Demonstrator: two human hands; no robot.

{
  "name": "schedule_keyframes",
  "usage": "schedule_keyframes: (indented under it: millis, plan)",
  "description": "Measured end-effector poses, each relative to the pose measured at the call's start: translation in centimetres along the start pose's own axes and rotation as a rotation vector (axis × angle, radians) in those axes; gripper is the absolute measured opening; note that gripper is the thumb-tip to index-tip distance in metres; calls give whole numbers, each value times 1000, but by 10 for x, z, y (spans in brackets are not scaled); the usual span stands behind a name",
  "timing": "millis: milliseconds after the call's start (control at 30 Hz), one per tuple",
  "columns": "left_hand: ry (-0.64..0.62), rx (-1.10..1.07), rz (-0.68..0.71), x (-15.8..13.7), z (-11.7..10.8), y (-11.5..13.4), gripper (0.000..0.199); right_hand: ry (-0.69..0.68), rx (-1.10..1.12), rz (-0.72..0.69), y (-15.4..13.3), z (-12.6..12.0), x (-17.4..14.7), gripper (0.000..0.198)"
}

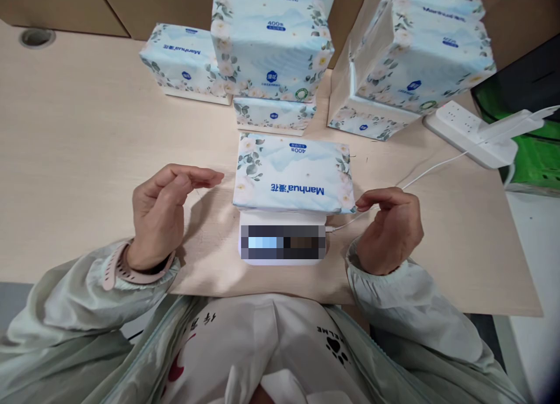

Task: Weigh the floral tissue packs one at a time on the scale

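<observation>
The tissue pack (293,173) lies, as it seems, on the far part of the white device (282,240). Left of the device, the left hand (164,202) is open and empty, its palm turned inward. Right of the device, the right hand (391,220) is loosely open; whether its fingertips touch the pack, I cannot tell. In my judgement, the pack is best handled at both short ends, with light and even pressure, without pulling the white cable (331,229) right of the device. The pack is pale blue, flowered at both ends, its lettering upside down.
</observation>
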State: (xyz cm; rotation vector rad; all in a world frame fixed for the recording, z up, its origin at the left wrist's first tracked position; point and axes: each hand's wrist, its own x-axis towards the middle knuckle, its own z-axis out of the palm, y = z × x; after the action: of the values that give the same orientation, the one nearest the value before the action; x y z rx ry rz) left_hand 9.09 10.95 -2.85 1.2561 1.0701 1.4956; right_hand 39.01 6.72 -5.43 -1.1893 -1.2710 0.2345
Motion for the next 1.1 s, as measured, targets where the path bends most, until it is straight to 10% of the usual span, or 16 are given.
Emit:
schedule_keyframes:
  millis: [1100]
  plan:
    - [3, 17, 0, 0, -1, 1, 26, 22, 70, 17, 2, 1, 0, 37]
